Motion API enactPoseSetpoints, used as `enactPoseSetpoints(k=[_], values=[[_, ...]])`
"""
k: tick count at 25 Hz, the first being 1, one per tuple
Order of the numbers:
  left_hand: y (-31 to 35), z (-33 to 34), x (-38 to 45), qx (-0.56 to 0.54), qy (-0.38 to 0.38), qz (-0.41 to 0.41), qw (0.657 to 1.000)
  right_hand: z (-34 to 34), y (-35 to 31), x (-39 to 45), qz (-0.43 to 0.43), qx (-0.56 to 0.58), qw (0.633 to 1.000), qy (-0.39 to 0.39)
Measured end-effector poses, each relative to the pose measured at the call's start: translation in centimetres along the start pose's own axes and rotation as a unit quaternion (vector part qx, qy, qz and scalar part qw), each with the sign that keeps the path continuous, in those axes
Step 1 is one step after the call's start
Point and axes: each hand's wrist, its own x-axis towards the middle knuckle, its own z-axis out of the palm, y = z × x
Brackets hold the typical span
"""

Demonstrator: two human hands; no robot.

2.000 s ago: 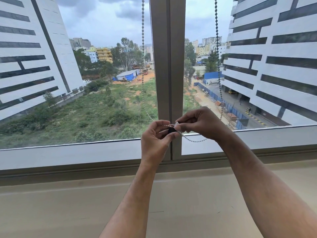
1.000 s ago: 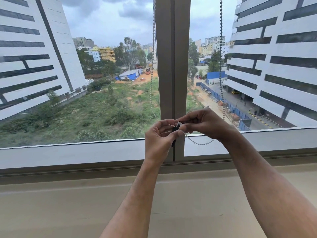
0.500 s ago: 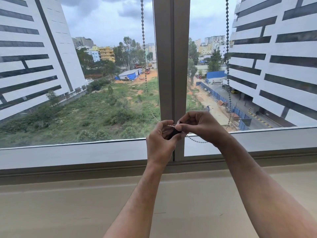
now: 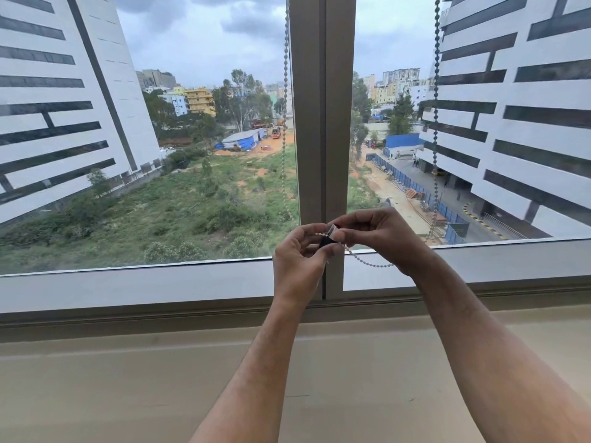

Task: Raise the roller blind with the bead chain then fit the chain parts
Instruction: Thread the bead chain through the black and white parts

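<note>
Two large panes of the window fill most of the view, split by a grey upright mullion, with a beige sill running across below. Both bare forearms reach up from the bottom edge and meet in front of the lower end of the mullion.

A bead chain hangs in two strands, one just left of the mullion and one well to its right. The right strand drops behind the right wrist, and a short slack loop of beads curves under that hand toward the meeting point of the fingers. The left strand comes down toward the left hand.

Right hand: fingers curled in, thumb and forefinger pinched on a small pale clip-like chain part at the fingertips.

Left hand: palm turned toward the window, fingers bent, thumb and forefinger closed on a small black piece sitting directly under the pale part and touching it. A short run of beads lies across the left fingertips into the pale part.

Whether the two small pieces are joined or only pressed together cannot be told.
</note>
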Motion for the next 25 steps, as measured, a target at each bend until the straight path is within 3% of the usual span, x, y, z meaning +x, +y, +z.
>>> enactPoseSetpoints(k=[6,12,20,25], values=[[0.1,0.4,-0.2,-0.055,0.013,-0.012,0.998,-0.4,-0.2,0.4,-0.004,-0.037,0.999,-0.015],[0.6,1.3,0.0,-0.140,0.015,-0.026,0.990,-0.3,0.1,0.3,-0.005,0.027,1.000,0.005],[0.4,1.0,-0.1,-0.054,-0.025,-0.022,0.998,-0.6,-0.3,0.3,0.023,0.022,0.999,-0.008],[0.4,0.5,0.2,-0.070,-0.028,-0.015,0.997,-0.7,-0.8,0.4,0.003,0.003,1.000,-0.029]])
